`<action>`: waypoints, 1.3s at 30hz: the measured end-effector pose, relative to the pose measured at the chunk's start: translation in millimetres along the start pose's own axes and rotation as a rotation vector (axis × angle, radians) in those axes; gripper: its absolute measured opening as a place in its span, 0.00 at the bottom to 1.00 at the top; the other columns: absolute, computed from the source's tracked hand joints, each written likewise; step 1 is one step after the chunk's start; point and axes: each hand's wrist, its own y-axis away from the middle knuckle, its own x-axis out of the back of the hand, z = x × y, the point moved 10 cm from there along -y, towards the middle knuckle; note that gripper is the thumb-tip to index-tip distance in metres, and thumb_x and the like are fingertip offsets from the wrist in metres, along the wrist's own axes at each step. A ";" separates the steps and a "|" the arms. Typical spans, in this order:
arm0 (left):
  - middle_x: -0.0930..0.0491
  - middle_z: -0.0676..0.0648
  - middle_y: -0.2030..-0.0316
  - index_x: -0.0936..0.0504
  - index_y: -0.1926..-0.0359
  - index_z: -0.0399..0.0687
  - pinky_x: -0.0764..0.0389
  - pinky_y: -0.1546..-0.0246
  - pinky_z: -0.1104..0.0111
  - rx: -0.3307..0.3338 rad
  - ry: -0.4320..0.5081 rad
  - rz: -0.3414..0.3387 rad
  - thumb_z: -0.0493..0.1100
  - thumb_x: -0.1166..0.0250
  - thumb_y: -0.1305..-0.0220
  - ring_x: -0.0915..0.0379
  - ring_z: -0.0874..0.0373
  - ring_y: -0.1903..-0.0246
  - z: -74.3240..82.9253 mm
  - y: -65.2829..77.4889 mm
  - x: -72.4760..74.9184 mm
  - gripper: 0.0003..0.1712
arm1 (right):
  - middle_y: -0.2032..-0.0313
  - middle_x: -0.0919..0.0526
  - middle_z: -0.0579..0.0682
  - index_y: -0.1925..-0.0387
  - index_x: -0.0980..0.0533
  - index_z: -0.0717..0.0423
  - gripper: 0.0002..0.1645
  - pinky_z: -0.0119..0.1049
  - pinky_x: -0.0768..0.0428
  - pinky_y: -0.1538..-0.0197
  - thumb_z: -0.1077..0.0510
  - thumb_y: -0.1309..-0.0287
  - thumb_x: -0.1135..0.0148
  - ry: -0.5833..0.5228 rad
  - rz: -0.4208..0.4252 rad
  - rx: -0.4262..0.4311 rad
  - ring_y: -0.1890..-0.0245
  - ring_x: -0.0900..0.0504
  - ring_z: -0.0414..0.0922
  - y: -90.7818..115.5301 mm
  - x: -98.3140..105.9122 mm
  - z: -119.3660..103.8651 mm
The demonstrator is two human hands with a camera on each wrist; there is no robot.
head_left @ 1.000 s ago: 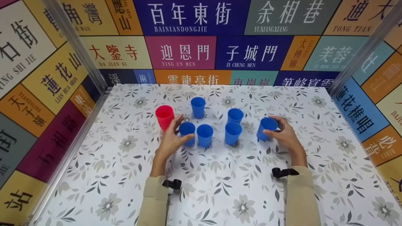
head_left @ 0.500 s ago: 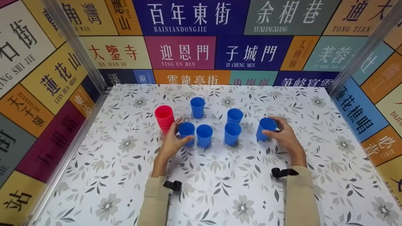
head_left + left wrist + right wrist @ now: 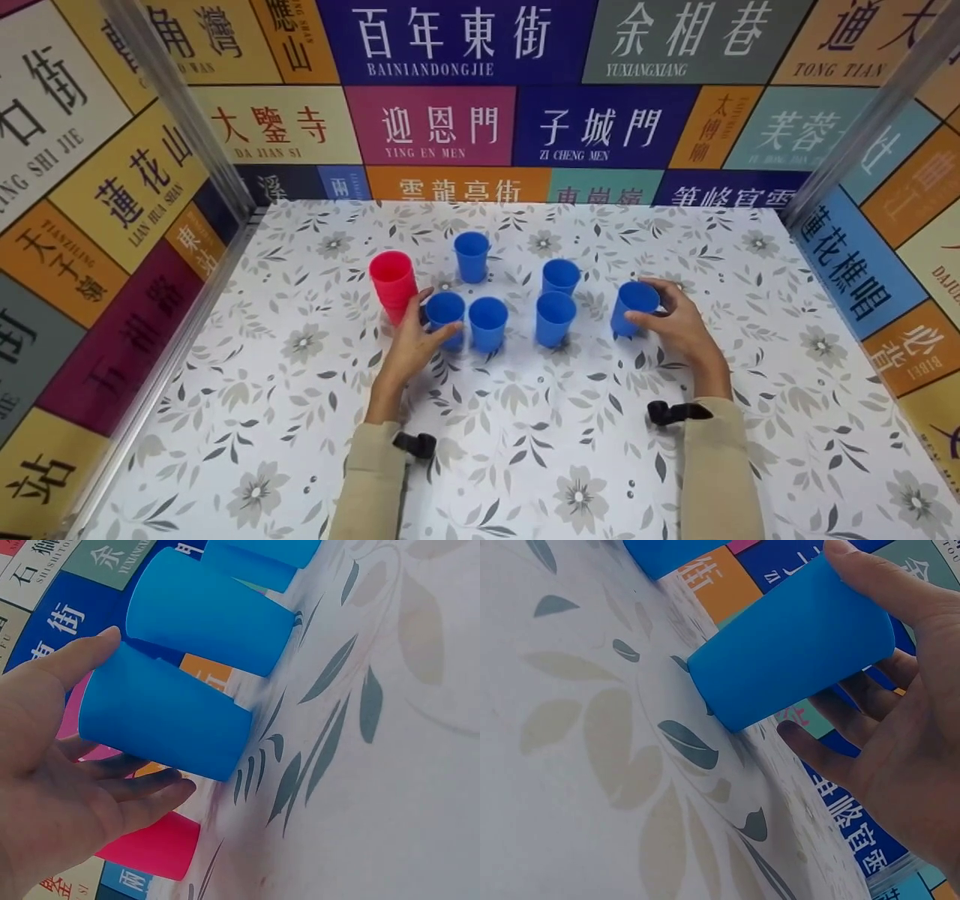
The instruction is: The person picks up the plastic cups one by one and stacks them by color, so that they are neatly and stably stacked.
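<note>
Six blue cups (image 3: 488,326) stand singly on the flowered tabletop (image 3: 480,457), and none is seen inside another, while the red stack (image 3: 391,271), just beside the left hand (image 3: 409,341), is already nested. As one may judge, nesting is done for the red only; for the blue it is not done. The left hand holds the leftmost blue cup (image 3: 447,309), thumb and fingers around its sides, and the right hand (image 3: 684,326) grasps the rightmost blue cup (image 3: 636,298) in the same manner. Between them, a rear blue cup (image 3: 561,274) is partly covered by a front blue cup (image 3: 555,321), so whether these two touch is difficult to tell. No brand or label is visible on the cups; on the coloured wall panels (image 3: 431,127) one reads BAINIANDONGJIE, YUXIANGXIANG, YING EN MEN, ZI CHENG MEN and DA JIAN SI, under larger Chinese characters.
</note>
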 end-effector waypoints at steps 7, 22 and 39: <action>0.35 0.39 0.28 0.42 0.26 0.50 0.34 0.28 0.49 -0.002 0.012 0.010 0.46 0.28 0.38 0.39 0.41 0.27 0.4 -0.4 -0.9 0.45 | 0.28 0.34 0.60 0.25 0.41 0.51 0.48 0.35 0.32 0.36 0.47 0.42 0.28 -0.006 -0.007 -0.004 0.30 0.33 0.54 0.4 0.1 0.8; 0.32 0.40 0.31 0.38 0.28 0.49 0.32 0.29 0.49 0.035 -0.024 0.045 0.46 0.27 0.40 0.35 0.43 0.29 0.3 -0.6 0.1 0.44 | 0.32 0.31 0.62 0.26 0.40 0.54 0.43 0.18 0.25 0.47 0.56 0.38 0.32 -0.074 -0.019 0.055 0.40 0.26 0.40 0.9 -7.1 -4.7; 0.30 0.38 0.33 0.38 0.30 0.46 0.29 0.31 0.49 -0.057 0.012 0.064 0.45 0.26 0.41 0.33 0.42 0.32 20.9 6.7 7.4 0.42 | 0.28 0.36 0.62 0.25 0.43 0.54 0.43 0.16 0.29 0.46 0.56 0.36 0.34 -0.094 -0.052 0.070 0.28 0.35 0.59 0.7 -11.6 -6.4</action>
